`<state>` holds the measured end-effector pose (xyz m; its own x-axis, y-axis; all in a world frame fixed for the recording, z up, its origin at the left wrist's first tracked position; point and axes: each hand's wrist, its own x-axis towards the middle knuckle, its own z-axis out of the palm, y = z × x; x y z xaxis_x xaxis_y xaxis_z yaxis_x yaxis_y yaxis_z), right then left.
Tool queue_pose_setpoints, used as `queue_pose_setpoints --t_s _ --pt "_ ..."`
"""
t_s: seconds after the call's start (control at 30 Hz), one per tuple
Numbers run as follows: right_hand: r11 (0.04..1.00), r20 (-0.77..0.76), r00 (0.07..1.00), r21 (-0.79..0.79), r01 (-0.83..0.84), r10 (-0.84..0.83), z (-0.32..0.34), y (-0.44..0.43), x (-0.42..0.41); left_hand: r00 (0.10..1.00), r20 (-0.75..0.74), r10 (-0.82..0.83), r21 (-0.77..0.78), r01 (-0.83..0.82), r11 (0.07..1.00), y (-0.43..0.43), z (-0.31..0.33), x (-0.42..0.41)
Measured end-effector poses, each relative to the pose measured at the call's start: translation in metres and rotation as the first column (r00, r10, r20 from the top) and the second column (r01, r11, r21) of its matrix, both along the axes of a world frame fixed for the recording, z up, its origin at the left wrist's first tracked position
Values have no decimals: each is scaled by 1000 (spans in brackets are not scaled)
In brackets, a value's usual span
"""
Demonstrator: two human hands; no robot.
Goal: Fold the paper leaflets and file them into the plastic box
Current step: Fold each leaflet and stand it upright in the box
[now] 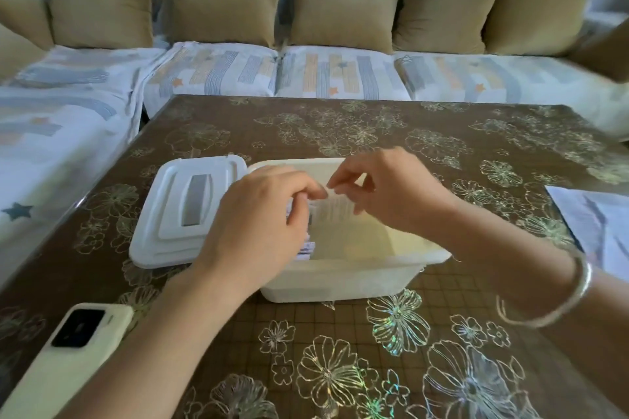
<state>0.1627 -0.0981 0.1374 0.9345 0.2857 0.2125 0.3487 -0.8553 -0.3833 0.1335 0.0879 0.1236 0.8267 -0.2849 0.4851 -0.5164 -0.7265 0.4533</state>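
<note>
A white plastic box (357,270) stands open in the middle of the table. Both hands are over its left part. A folded leaflet (332,209) with small print stands upright inside the box; my right hand (391,187) pinches its top edge between thumb and forefinger. My left hand (262,217) has its fingers curled on the same top edge and covers a row of folded leaflets (305,250) standing against the box's left wall. Only the near ends of that row show. The right part of the box holds nothing.
The box's white lid (185,210) lies flat just left of the box. A cream phone (68,354) lies at the near left table edge. Unfolded paper sheets (595,217) lie at the right edge. A sofa with cushions (306,71) runs behind the table.
</note>
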Motion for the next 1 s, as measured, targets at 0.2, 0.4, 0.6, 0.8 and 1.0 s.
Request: queue_pose_setpoints --t_s 0.2,0.4,0.6,0.8,1.0 --pt "908 159 923 301 292 -349 -26 -100 -78 980 96 -174 -121 185 975 -87 -11 -39" --pt "744 -31 747 67 664 -664 -99 -229 -133 917 -189 -352 -285 292 913 -196 -50 -80" --pt "555 -131 540 -250 794 -831 -122 -323 -181 549 -745 -380 -459 -7 889 -302 -89 -64" --pt "606 -182 582 -337 720 -793 -157 -335 -200 206 -862 -462 -503 -253 826 -383 -78 -38" --pt "634 -172 613 -288 718 -771 -162 -337 -200 334 -900 -280 -325 -87 942 -424 -84 -21"
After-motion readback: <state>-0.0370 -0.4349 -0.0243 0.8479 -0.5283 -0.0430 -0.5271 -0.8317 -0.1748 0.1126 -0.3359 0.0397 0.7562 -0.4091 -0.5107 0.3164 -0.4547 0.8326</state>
